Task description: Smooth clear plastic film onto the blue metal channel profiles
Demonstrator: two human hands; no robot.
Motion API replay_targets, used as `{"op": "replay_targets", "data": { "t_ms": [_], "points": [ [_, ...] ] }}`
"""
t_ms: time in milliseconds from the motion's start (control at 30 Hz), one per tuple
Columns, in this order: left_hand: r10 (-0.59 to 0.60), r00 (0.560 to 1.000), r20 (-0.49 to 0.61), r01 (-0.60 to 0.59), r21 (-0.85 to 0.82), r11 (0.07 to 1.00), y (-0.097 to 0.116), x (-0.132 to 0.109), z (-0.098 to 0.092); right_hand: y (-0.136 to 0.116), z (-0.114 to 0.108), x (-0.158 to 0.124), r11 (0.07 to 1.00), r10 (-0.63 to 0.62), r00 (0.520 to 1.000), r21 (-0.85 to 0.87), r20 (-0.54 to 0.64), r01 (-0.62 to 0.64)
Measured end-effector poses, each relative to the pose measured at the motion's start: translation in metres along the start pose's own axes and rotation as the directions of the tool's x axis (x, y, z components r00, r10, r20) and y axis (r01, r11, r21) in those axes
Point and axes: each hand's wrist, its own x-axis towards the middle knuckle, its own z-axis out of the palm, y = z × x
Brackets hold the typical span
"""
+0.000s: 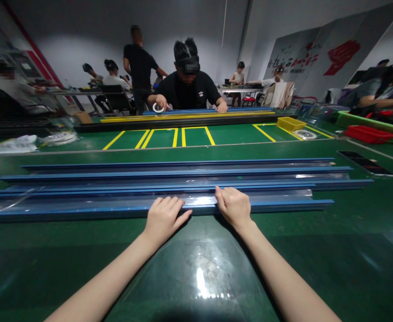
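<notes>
Several long blue-edged channel strips with shiny clear plastic between their edges lie side by side across the green table. Resting on the near edge of the closest channel strip (116,201) is my left hand (164,217), its fingers laid over the blue edge and its thumb held apart. My right hand (234,206) is curled closed over the same strip, a short way to the right; its fingertips are hidden. Bright glare shows on the plastic between my hands. Behind lie another channel strip (276,176) and a farther one (116,167).
A phone (365,163) lies at right, near a red tray (369,133) and a yellow tray (290,124). Yellow tape lines (174,137) mark the far part of the green table (92,255). Opposite, a co-worker (189,89) holds a tape roll (158,108) over more strips.
</notes>
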Motion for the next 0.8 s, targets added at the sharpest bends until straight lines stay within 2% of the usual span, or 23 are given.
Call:
{"op": "replay_targets", "data": {
  "t_ms": [200, 333, 433, 600, 800],
  "points": [
    [0.001, 1.0, -0.024, -0.003, -0.105, 0.994, 0.0, -0.001, -0.001, 0.003, 0.001, 0.001, 1.0, -0.019, 1.0, -0.011, -0.022, 0.019],
    [0.054, 0.994, -0.091, -0.066, -0.129, 0.989, 0.001, -0.001, -0.002, 0.012, 0.002, -0.001, 0.997, 0.06, 0.996, -0.047, -0.061, -0.063],
    [0.063, 0.991, -0.12, -0.071, -0.063, 0.996, 0.003, 0.0, -0.003, 0.026, 0.004, -0.004, 0.987, 0.129, 0.986, -0.078, -0.102, -0.137],
    [-0.027, 0.997, -0.076, 0.031, 0.044, 0.999, 0.004, 0.001, -0.005, 0.053, 0.004, -0.009, 0.969, 0.203, 0.963, -0.104, -0.175, -0.223],
    [-0.039, 0.999, -0.019, 0.04, 0.045, 0.998, 0.003, 0.001, -0.004, 0.064, 0.001, -0.011, 0.967, 0.221, 0.96, -0.088, -0.172, -0.238]
  ]
}}
